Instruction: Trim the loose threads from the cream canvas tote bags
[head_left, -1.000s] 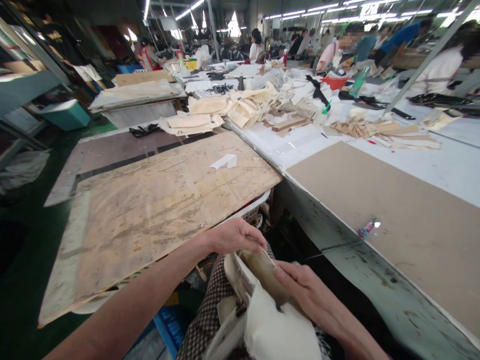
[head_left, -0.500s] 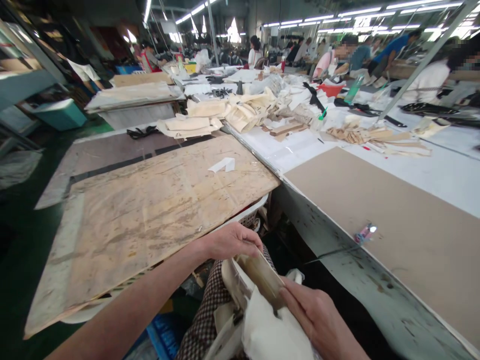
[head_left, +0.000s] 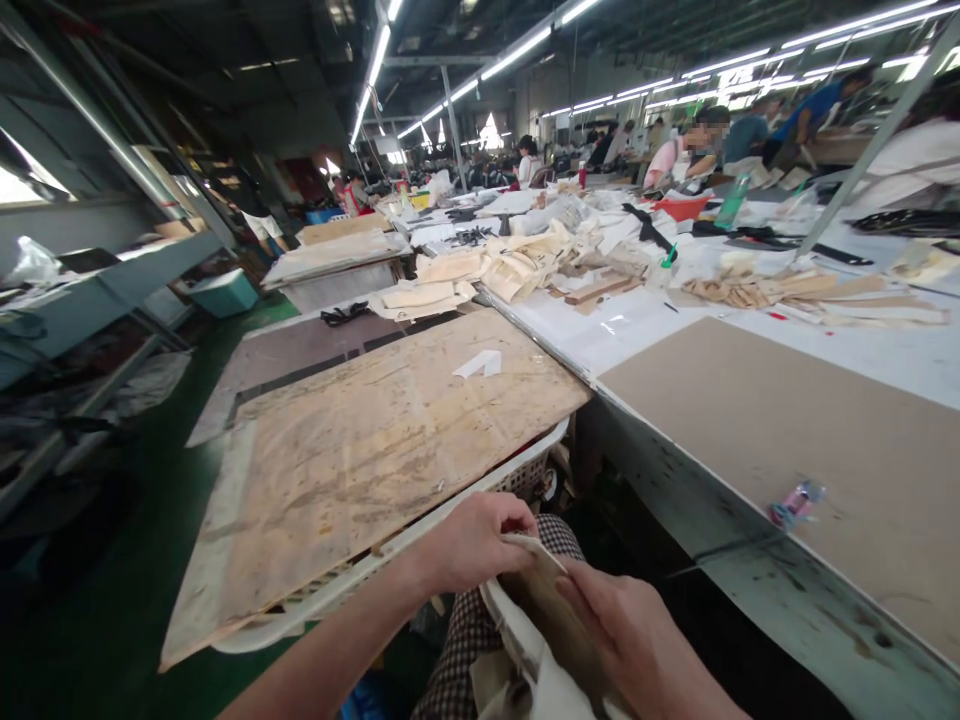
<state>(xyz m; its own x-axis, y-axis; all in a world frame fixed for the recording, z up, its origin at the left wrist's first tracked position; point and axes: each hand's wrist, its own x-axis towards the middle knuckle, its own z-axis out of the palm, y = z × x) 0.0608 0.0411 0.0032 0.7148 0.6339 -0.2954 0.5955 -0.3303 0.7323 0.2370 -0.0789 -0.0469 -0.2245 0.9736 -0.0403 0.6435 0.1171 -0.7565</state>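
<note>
Over my lap, in checked cloth (head_left: 457, 645), lies a cream fabric piece (head_left: 546, 605) with a stiff-looking edge and a darker inner side. My left hand (head_left: 480, 540) is closed on its upper edge, thumb and fingers pinching it. Close beside it, my right hand (head_left: 619, 625) grips the same edge from the right, thumb along the rim. The two hands nearly meet. Loose cream folds hang below them, and the piece's lower part is cut off by the bottom of the view.
A worn wooden board (head_left: 375, 430) rests over a white plastic basket (head_left: 551, 445) at left. The table on the right carries a tan sheet (head_left: 795, 430) and a small pink-and-blue object (head_left: 796, 503). Cream pieces (head_left: 525, 262) are heaped farther back. Several people work in the background.
My right hand has come nearer to my left along the edge of the fabric piece. The view has tilted up and turned left, so the surroundings sit lower and farther right.
</note>
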